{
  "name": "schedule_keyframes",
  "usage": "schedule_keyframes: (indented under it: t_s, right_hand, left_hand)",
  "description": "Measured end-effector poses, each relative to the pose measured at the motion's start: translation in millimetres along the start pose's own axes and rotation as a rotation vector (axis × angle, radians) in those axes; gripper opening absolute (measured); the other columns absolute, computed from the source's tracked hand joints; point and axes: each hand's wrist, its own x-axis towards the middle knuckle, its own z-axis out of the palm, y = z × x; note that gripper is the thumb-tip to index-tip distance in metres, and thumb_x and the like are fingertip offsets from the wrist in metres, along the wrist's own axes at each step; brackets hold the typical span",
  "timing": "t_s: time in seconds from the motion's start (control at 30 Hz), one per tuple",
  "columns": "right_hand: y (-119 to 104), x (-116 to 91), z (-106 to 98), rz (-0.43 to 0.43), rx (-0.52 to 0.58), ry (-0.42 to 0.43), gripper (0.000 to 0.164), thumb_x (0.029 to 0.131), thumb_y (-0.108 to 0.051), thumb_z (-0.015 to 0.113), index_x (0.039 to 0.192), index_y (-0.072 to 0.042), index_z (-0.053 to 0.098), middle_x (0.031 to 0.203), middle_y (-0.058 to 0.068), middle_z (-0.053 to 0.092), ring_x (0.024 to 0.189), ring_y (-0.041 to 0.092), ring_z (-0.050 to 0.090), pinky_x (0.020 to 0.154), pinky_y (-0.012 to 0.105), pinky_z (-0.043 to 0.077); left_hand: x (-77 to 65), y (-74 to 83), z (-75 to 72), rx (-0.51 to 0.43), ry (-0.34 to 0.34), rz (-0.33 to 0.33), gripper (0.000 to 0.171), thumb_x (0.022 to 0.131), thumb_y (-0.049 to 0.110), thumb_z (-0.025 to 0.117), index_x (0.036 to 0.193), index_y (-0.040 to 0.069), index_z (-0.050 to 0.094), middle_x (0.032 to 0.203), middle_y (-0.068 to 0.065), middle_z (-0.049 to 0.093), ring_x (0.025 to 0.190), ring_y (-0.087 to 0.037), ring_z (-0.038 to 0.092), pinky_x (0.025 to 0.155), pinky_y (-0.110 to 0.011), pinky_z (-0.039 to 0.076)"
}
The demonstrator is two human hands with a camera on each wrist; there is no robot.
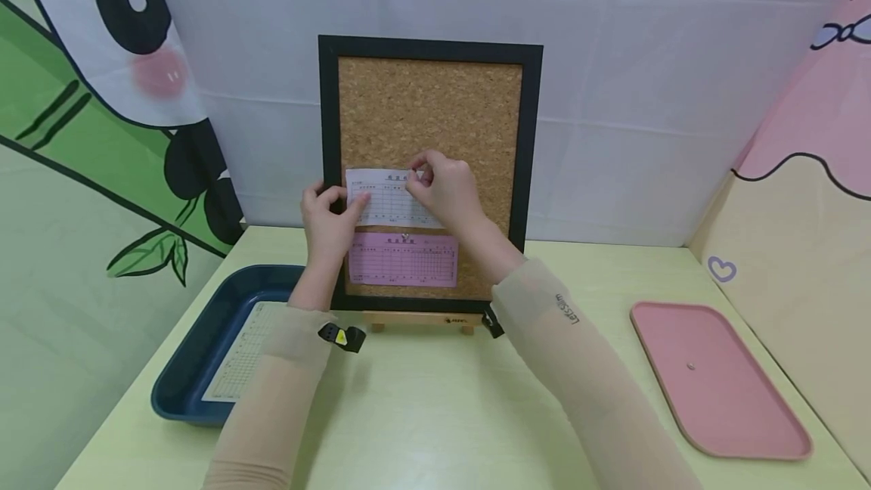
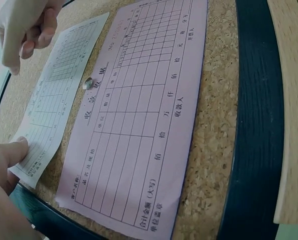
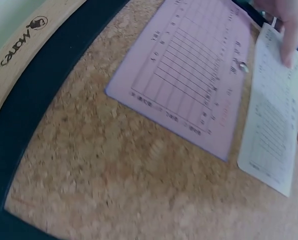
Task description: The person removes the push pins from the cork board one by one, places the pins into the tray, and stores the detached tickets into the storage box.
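On the cork board [image 1: 435, 112], the white slip [image 1: 391, 206] is placed just above the pink slip [image 1: 403, 262], w/ its long axis lying horiz., approx. parallel to the pink one; a narrow strip of cork is seen btwn the two. The L end of the white slip is pinched by the L hand [image 1: 327, 225], w/ the thumb laid on the front face, close to the black frame [image 1: 534, 134]. The R hand [image 1: 450, 191] is held in front of the upper R part, so this part is hidden in the head view; its thumb & index are bent toward each other near the mid. of the top edge. Whether sth small is gripped btwn them can't be told. The hands are kept apart. To the top edge the R hand is nearer, to the short L end the L hand. R fingertips vs. mid. of top edge is judged the main relation, b/c the pink slip is fixed by a pin [image 2: 87, 83] at its own top mid.
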Motion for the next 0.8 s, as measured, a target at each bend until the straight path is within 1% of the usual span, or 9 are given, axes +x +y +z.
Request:
schedule_keyframes:
  t_s: [0.17,0.33,0.47,0.53,0.7,0.8]
  right_hand:
    - [3.0,-4.2,-16.8,0.002,0.076,0.03,0.01,0.087,-0.012,0.062,0.094,-0.006,0.065,0.065,0.002,0.059,0.055,0.01,0.049,0.053,0.02,0.039]
    - [4.2,-11.3,-37.5,-0.053,0.127,0.069,0.009,0.087,-0.009,0.061,0.093,-0.004,0.065,0.064,0.003,0.058,0.055,0.011,0.049,0.054,0.022,0.04]
    - [7.3,-17.4,-55.2,-0.13,0.143,0.114,0.009,0.086,-0.007,0.061,0.092,-0.001,0.064,0.061,0.004,0.057,0.053,0.011,0.047,0.052,0.022,0.039]
    - [9.4,-19.9,-64.7,-0.166,0.15,0.137,0.008,0.086,-0.004,0.061,0.091,0.0,0.065,0.06,0.005,0.056,0.052,0.011,0.047,0.051,0.022,0.039]
    - [16.0,-25.2,-87.3,-0.227,0.132,0.192,0.007,0.084,-0.001,0.062,0.088,0.003,0.065,0.06,0.008,0.058,0.051,0.01,0.048,0.051,0.017,0.04]
    - [20.8,-29.7,-100.8,-0.261,0.107,0.212,0.006,0.083,0.0,0.061,0.088,0.003,0.064,0.059,0.008,0.057,0.049,0.009,0.047,0.051,0.013,0.039]
  left_hand:
    - [-2.2,1.1,-2.6,-0.001,0.0,-0.009,0.04,0.084,0.038,0.07,0.096,0.001,0.066,0.148,-0.009,0.029,0.137,-0.029,0.022,0.108,-0.047,0.028]
    - [-6.8,2.6,-5.8,-0.001,0.009,-0.009,0.039,0.084,0.037,0.071,0.093,-0.001,0.065,0.146,-0.011,0.031,0.135,-0.029,0.024,0.106,-0.045,0.032]
    - [-8.9,1.3,-9.0,-0.001,0.02,0.001,0.04,0.084,0.036,0.071,0.091,-0.002,0.064,0.143,-0.01,0.034,0.132,-0.028,0.027,0.102,-0.044,0.037]
    - [-9.7,0.5,-11.0,0.009,0.025,0.007,0.039,0.083,0.036,0.071,0.091,-0.001,0.065,0.141,-0.009,0.036,0.132,-0.027,0.028,0.102,-0.044,0.037]
    - [-13.5,1.9,-17.2,0.015,0.027,-0.007,0.04,0.084,0.037,0.07,0.094,-0.002,0.065,0.141,-0.007,0.037,0.133,-0.026,0.026,0.104,-0.046,0.032]
    - [-16.6,3.3,-20.6,0.018,0.025,-0.023,0.043,0.084,0.039,0.069,0.096,-0.002,0.065,0.14,-0.006,0.037,0.133,-0.025,0.025,0.105,-0.045,0.031]
